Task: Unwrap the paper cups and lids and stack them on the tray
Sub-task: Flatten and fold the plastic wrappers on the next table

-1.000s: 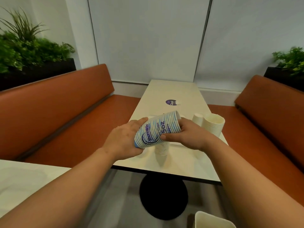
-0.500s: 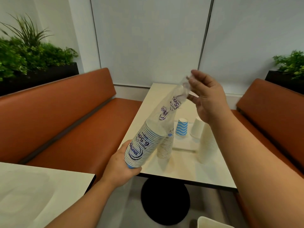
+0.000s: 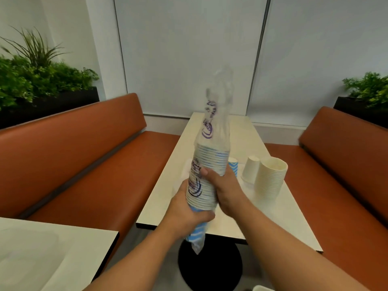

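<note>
Head view. Your left hand (image 3: 186,213) is closed around the bottom of the wrapped stack of cups (image 3: 207,175), held near upright above the near end of the table (image 3: 279,223). Your right hand (image 3: 225,190) is wrapped around its middle. The loose plastic sleeve (image 3: 218,106) stands empty above the cups. Expect a light, easily crushed stack in slippery film: hold it by the base and pull the film by its slack top. A bare stack of white cups (image 3: 269,178) stands near.
</note>
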`<action>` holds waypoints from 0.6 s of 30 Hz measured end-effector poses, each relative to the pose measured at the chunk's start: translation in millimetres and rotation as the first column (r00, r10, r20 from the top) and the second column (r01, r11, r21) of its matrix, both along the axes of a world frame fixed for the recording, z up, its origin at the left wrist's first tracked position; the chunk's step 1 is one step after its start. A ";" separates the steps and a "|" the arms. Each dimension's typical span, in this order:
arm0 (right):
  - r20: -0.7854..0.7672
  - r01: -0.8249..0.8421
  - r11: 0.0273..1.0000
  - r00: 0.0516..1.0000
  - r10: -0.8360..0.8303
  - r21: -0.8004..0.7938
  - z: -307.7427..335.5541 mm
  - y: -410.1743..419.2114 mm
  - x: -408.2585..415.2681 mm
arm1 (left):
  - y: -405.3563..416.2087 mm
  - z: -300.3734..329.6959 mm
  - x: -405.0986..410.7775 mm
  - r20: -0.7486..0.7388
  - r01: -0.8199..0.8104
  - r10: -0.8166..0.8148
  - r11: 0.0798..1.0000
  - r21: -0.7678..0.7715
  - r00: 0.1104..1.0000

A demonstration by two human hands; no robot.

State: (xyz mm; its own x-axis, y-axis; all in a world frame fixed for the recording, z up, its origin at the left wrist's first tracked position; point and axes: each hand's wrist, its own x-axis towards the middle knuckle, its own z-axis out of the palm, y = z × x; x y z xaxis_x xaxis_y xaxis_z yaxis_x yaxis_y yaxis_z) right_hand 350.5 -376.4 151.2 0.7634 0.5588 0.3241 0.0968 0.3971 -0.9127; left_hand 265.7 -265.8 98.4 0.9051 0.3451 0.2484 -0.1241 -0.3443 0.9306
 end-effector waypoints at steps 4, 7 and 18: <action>0.020 -0.011 0.998 1.000 0.012 -0.060 -14.7 -6.6 -7.5 | -2.7 7.1 12.2 0.033 0.008 -0.007 1.000 -0.026 0.999; 0.036 -0.068 0.978 0.996 0.076 -0.196 -33.8 -14.5 -10.6 | -6.5 9.5 14.2 0.063 -0.010 0.012 0.999 -0.031 0.998; 0.064 0.111 0.991 0.992 -0.106 -0.076 18.9 -8.3 10.4 | -10.2 33.0 27.6 0.039 0.008 -0.006 0.999 -0.048 0.999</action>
